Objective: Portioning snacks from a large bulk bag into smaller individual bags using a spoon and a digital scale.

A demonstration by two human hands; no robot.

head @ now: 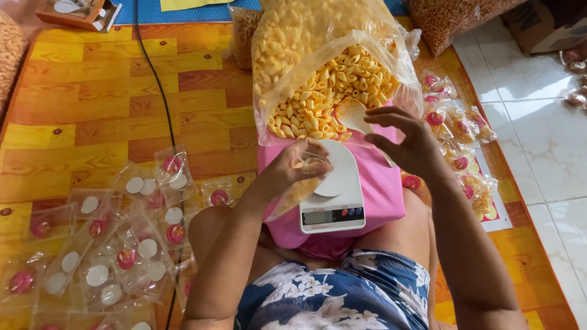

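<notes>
Small clear bag (298, 186), partly filled with yellow snacks, is pinched shut-fingered in the left hand (293, 170), over the left edge of the white kitchen scale (333, 198). Scale sits on a pink cloth (379, 189) across the person's lap. Right hand (408, 142) closes around a plastic scoop (353, 115), its bowl in the large open sack (324, 79) just beyond. Empty labelled pouches (110, 244) lie at the floor mat's (92, 98) near-left corner; filled packets (461, 143) lie along its right edge.
</notes>
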